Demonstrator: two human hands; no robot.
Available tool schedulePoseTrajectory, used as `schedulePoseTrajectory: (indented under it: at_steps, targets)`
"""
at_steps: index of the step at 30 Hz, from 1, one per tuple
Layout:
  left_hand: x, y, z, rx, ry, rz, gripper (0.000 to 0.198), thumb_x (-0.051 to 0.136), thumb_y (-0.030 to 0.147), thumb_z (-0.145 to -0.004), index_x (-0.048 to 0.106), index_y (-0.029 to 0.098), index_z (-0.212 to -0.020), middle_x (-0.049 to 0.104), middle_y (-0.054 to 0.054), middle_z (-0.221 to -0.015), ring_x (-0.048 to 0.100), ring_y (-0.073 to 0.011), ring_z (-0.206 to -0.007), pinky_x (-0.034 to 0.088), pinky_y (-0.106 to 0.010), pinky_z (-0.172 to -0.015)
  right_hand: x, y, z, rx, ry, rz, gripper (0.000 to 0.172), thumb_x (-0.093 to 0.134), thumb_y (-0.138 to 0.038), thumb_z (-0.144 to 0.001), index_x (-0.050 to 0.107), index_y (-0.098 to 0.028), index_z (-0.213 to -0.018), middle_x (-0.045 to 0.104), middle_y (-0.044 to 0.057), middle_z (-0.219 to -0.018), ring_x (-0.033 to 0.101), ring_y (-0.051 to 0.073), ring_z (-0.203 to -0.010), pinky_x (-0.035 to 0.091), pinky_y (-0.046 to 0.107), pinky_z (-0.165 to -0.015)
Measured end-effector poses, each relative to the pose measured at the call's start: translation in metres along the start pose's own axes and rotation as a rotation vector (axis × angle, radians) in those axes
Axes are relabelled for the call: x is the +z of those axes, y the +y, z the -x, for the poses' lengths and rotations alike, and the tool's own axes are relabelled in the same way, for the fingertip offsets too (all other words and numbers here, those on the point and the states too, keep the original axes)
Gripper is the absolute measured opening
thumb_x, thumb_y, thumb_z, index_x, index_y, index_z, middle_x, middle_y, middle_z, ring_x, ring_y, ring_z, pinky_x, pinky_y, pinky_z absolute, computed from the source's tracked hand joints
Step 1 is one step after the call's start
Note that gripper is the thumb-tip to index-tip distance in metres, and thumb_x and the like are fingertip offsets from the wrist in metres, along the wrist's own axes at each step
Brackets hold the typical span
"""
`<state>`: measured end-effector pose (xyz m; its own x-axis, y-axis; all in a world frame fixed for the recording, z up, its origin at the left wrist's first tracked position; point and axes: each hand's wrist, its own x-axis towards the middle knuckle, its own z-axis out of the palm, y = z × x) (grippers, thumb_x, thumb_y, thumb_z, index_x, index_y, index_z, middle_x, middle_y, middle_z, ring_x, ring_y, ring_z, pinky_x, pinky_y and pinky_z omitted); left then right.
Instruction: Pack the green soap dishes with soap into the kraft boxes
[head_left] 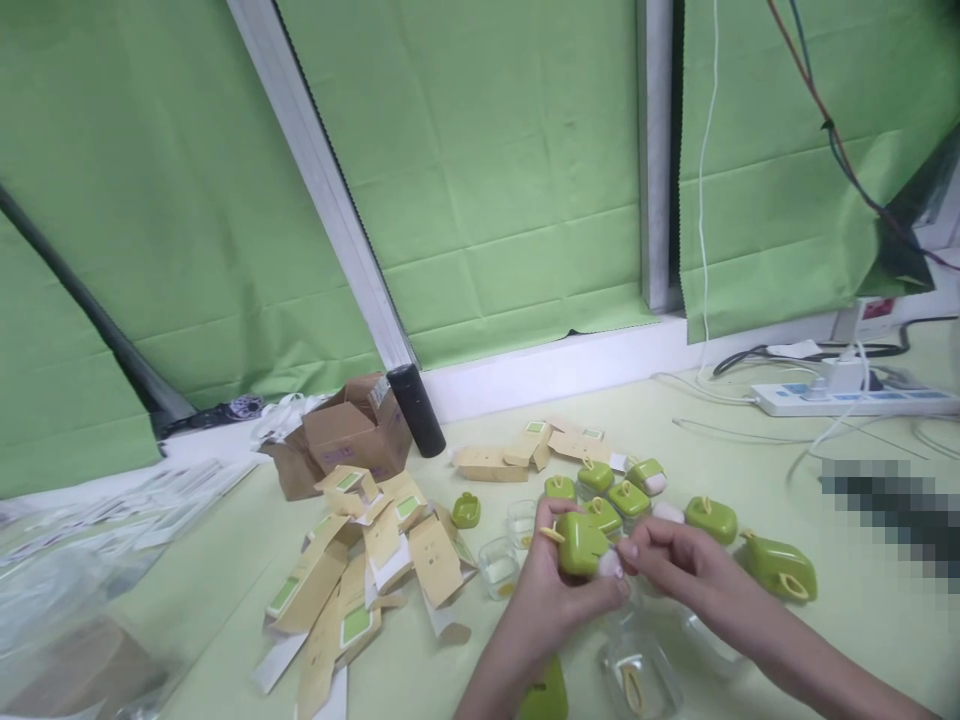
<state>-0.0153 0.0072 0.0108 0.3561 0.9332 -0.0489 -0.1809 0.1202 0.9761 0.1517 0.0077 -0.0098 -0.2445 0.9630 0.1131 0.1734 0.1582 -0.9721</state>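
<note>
The pinched work in the left hand (559,590) looks the likeliest to slip: its thumb and fingers close around a glossy green, rounded plastic case (581,543) with a yellow loop, held above the near middle of the pale table (862,650). The right hand (679,562) has its fingertips bunched at a small whitish piece (610,565) on the case's right end; whether they grip it I cannot tell. A sudden tug there could twist the smooth case loose, and it might drop onto the clear plastic box (641,680) just below, which has a yellow ring inside. The right forearm, swung outward, could knock the green teardrop-shaped case (778,568) on the right. More green cases (595,476) crowd the far side of the hands, leaving little room there. To the left, clear plastic cups (499,568) and a heap of tan cardboard sleeves (435,560) hem in the left arm; beyond stand a brown cardboard box (356,440) and a black cylindrical bottle (417,410).
</note>
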Motion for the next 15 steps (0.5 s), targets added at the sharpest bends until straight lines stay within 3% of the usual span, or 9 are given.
schedulePoseTrajectory:
  at_steps: [4,8,11,13,15]
  targets:
    - [0.004,-0.009,-0.002,-0.028,0.049,0.218,0.05,0.069,0.031,-0.069,0.036,0.02,-0.105,0.055,0.002,-0.078,0.044,-0.0069,-0.058,0.031,-0.021,-0.053,0.004,0.004,-0.001,0.018,0.045,0.148,0.042,0.059,-0.054,-0.076,0.055,-0.028,-0.109,0.055,-0.002,-0.076,0.049,0.013,-0.054,0.042,0.026,-0.05]
    - [0.009,-0.017,-0.005,-0.097,0.086,0.275,0.043,0.065,0.046,-0.072,0.046,0.018,-0.098,0.051,0.004,-0.069,0.042,-0.0069,-0.056,0.029,-0.022,-0.052,0.006,0.0,-0.003,-0.066,-0.01,0.175,0.028,0.059,-0.047,-0.078,0.06,-0.025,-0.095,0.062,0.0,-0.087,0.055,0.014,-0.06,0.047,0.026,-0.054]
    - [0.003,-0.015,-0.01,-0.022,0.214,0.251,0.036,0.066,0.045,-0.072,0.054,0.016,-0.089,0.053,0.002,-0.073,0.045,-0.0085,-0.061,0.032,-0.022,-0.055,-0.01,-0.002,-0.008,-0.045,0.058,0.244,0.028,0.054,-0.047,-0.08,0.06,-0.024,-0.094,0.066,0.002,-0.089,0.06,0.017,-0.064,0.05,0.029,-0.058]
    - [-0.003,-0.012,-0.013,0.034,0.268,0.29,0.04,0.07,0.042,-0.07,0.055,0.017,-0.098,0.057,-0.002,-0.084,0.048,-0.0107,-0.067,0.035,-0.023,-0.057,-0.027,0.001,-0.013,-0.025,0.145,0.441,0.028,0.054,-0.046,-0.079,0.057,-0.027,-0.101,0.067,0.001,-0.088,0.062,0.018,-0.062,0.048,0.029,-0.056]
    - [-0.008,-0.011,-0.016,0.069,0.249,0.344,0.048,0.069,0.043,-0.071,0.053,0.018,-0.109,0.059,-0.005,-0.092,0.049,-0.012,-0.07,0.036,-0.023,-0.056,-0.041,0.008,-0.018,-0.006,0.186,0.711,0.024,0.054,-0.042,-0.078,0.055,-0.029,-0.099,0.068,-0.002,-0.078,0.062,0.018,-0.057,0.041,0.027,-0.05]
